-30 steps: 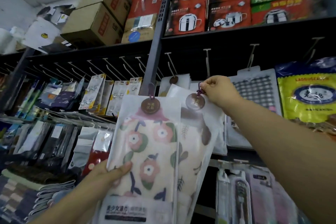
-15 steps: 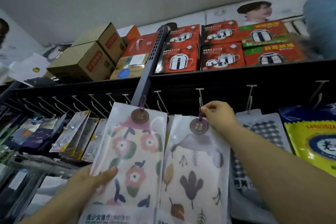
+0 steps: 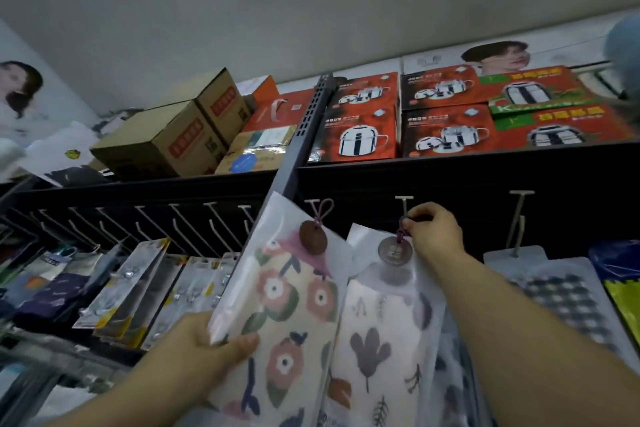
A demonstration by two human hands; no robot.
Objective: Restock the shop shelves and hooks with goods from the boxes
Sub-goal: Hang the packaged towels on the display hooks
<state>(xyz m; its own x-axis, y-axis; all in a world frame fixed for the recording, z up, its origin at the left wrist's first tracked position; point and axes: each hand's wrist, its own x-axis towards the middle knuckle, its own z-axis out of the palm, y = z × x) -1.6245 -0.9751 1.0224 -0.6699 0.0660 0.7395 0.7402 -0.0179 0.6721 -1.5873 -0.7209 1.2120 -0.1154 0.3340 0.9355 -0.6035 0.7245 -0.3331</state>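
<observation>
My left hand grips the left edge of a clear bag holding a flower-print towel, with a brown round tag and cord loop at its top. My right hand pinches the purple cord loop of a second bag, a leaf-print towel, right at a white metal hook under the black shelf. The round tag of that bag hangs just below my fingers. Whether the loop sits on the hook is hidden by my fingers.
A row of bare white hooks runs left along the black rail. Carded goods hang lower left, a checked pack lower right. Cardboard boxes and red pot boxes fill the top shelf. A grey upright post stands centre.
The view has tilted upward, showing more ceiling. My right hand has lifted the leaf-print bag's loop up to the hook. My left hand still holds the flower-print bag, now tilted right.
</observation>
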